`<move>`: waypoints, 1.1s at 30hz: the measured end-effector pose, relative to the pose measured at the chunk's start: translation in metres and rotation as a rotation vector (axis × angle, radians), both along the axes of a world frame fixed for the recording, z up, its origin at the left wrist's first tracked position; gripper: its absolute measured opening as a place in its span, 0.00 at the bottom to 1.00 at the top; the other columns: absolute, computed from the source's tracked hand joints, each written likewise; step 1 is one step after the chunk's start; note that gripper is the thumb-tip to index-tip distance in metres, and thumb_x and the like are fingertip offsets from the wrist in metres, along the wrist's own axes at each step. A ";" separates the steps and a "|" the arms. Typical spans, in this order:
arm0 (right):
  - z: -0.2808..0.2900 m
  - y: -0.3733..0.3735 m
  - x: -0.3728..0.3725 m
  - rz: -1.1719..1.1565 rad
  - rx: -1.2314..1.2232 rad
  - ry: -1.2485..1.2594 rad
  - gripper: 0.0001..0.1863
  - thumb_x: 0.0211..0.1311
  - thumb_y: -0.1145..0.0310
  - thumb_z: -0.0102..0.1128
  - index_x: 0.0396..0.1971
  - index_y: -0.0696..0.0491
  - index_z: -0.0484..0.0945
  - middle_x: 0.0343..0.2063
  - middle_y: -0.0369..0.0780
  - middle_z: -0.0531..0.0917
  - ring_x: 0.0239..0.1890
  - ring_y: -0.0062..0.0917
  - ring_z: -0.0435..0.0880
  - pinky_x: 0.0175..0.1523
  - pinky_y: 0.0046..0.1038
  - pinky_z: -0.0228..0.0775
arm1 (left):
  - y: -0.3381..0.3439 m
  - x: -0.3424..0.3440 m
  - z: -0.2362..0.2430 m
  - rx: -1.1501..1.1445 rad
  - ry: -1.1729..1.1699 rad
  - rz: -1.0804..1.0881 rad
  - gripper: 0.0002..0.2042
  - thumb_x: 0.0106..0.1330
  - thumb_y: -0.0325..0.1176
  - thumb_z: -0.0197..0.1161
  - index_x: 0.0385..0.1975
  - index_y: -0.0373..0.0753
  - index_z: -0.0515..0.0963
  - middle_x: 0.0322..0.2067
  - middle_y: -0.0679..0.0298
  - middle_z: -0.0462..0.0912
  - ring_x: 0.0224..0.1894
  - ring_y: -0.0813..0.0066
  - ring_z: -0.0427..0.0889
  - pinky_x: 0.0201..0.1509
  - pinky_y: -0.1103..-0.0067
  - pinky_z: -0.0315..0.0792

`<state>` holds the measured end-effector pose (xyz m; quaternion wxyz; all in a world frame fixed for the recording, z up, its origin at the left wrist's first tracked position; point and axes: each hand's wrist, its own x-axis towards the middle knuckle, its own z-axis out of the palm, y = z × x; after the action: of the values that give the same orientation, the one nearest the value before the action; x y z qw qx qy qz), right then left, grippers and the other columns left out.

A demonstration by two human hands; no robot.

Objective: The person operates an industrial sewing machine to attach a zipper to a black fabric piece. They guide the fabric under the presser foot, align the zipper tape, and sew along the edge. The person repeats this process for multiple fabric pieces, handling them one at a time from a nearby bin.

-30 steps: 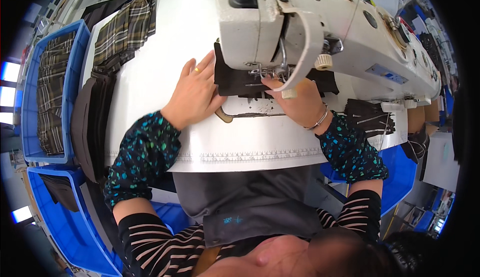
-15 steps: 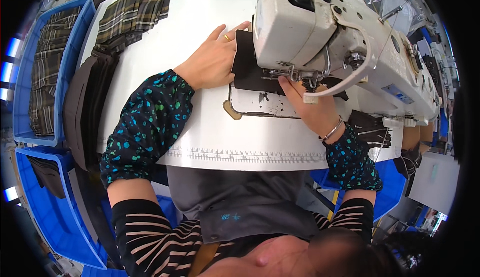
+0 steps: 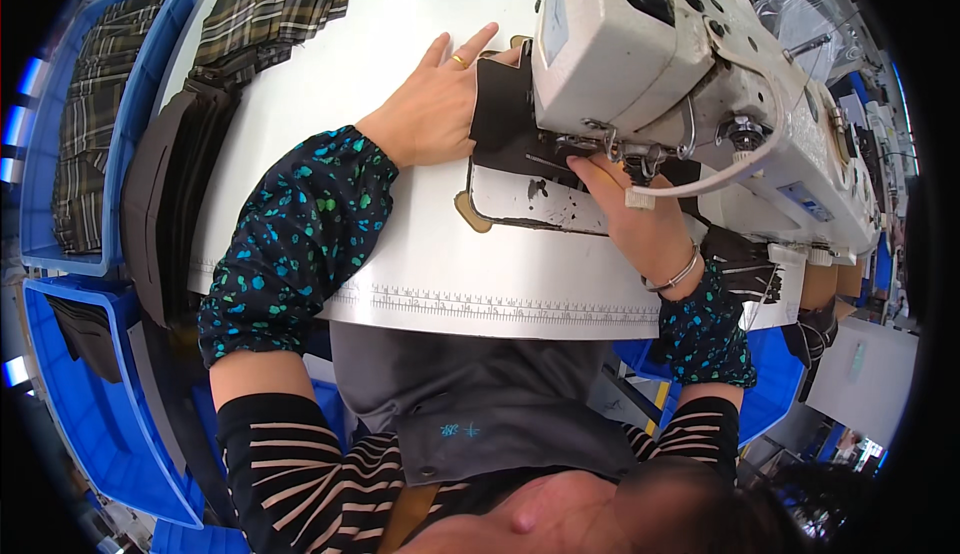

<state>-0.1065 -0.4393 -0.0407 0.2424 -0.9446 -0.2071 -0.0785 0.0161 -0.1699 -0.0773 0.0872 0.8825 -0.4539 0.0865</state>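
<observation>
The white sewing machine [image 3: 620,64] stands over a dark fabric piece [image 3: 500,104], which lies partly under its presser foot [image 3: 640,159]. My left hand [image 3: 428,112] lies at the fabric's left edge, fingers stretched out, a yellow ring on one finger. My right hand [image 3: 635,224] rests at the fabric by the presser foot, its fingers extended and partly hidden by the white guard. Below the fabric is the machine's bed plate [image 3: 510,204] in the white table [image 3: 400,284].
Plaid pieces [image 3: 260,9] and stacked dark pieces [image 3: 160,194] lie at the table's left, beside a blue bin [image 3: 35,224] of plaid fabric. A lower blue bin [image 3: 80,434] holds dark pieces. Dark scraps [image 3: 740,269] lie at the right, above another blue bin [image 3: 770,384].
My left hand has moved forward along the fabric's edge, fingers still spread. My right hand stays by the presser foot. The camera's view has shifted, placing the machine further right in the picture.
</observation>
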 end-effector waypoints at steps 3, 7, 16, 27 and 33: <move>-0.003 -0.002 0.000 -0.004 0.007 0.045 0.11 0.68 0.67 0.67 0.47 0.48 0.88 0.32 0.47 0.85 0.35 0.44 0.85 0.40 0.41 0.76 | -0.001 -0.001 0.001 -0.063 0.007 -0.011 0.32 0.53 0.34 0.67 0.64 0.48 0.78 0.76 0.56 0.62 0.81 0.47 0.48 0.74 0.40 0.56; -0.011 -0.007 -0.002 0.135 -0.191 -0.115 0.18 0.63 0.68 0.67 0.54 0.50 0.85 0.43 0.44 0.85 0.40 0.40 0.86 0.44 0.38 0.79 | -0.001 -0.001 0.002 -0.030 0.022 -0.009 0.31 0.55 0.34 0.67 0.65 0.51 0.77 0.77 0.57 0.62 0.81 0.48 0.49 0.73 0.39 0.56; -0.017 -0.001 -0.008 0.138 -0.315 -0.234 0.22 0.65 0.67 0.67 0.58 0.55 0.81 0.58 0.39 0.81 0.52 0.35 0.86 0.52 0.32 0.81 | -0.001 0.000 0.000 -0.030 -0.044 0.090 0.27 0.58 0.34 0.67 0.62 0.44 0.78 0.75 0.58 0.64 0.80 0.48 0.52 0.73 0.40 0.57; -0.022 -0.004 -0.004 0.160 -0.248 -0.280 0.22 0.64 0.69 0.68 0.58 0.55 0.82 0.47 0.44 0.89 0.42 0.37 0.87 0.48 0.35 0.81 | -0.001 -0.072 0.023 -0.339 -0.119 -0.093 0.17 0.63 0.29 0.65 0.52 0.37 0.84 0.52 0.61 0.86 0.58 0.62 0.82 0.60 0.70 0.77; -0.021 -0.015 -0.011 0.129 -0.314 -0.092 0.26 0.65 0.71 0.67 0.64 0.55 0.77 0.61 0.41 0.81 0.62 0.37 0.82 0.62 0.33 0.77 | -0.008 -0.089 0.010 -0.162 -0.059 -0.018 0.19 0.64 0.30 0.66 0.56 0.36 0.82 0.59 0.60 0.81 0.61 0.61 0.80 0.63 0.67 0.76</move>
<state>-0.1173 -0.4538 -0.0616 0.0868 -0.9509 -0.2880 -0.0724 -0.0726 -0.1784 -0.0671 0.1455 0.8657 -0.4555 0.1481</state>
